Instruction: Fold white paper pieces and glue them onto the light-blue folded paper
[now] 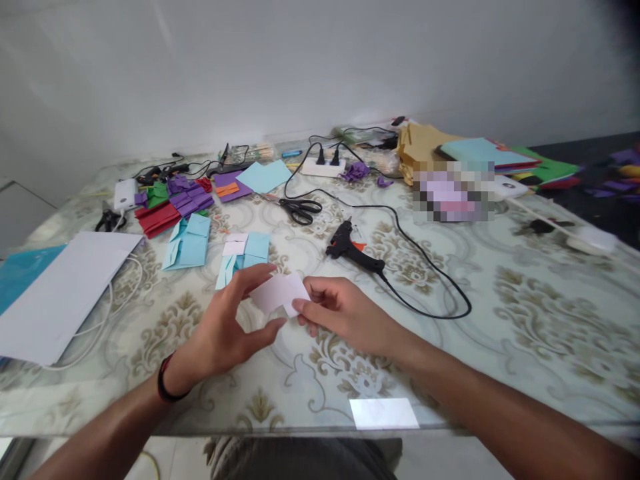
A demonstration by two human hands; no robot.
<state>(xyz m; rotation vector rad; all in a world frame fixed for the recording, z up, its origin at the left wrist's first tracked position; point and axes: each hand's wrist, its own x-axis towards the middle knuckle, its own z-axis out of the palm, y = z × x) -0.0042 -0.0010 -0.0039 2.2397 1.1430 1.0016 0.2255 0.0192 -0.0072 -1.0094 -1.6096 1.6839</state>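
Between the thumb and fingers of my right hand (335, 307) is a small white piece of paper (273, 293), which looks folded into layers. My left hand (240, 327) is at the paper's left side with thumb and fingers spread apart; whether a fingertip touches its upper edge is hard to see. Just beyond the left hand lie light-blue folded papers (257, 247), with a small white folded piece (235, 244) on them. Another light-blue folded bundle (193, 248) is further left. A black hot glue gun (353, 248) rests past my right hand, its cord looping to the right.
Black-handled scissors (301, 211) and a white power strip (323, 167) lie further back. Purple folded papers (189, 197) and red ones (156, 219) are at the left, near white sheets (70, 293). Coloured sheets (487, 153) are stacked back right. A bright white rectangle (384, 413) shows at the front edge.
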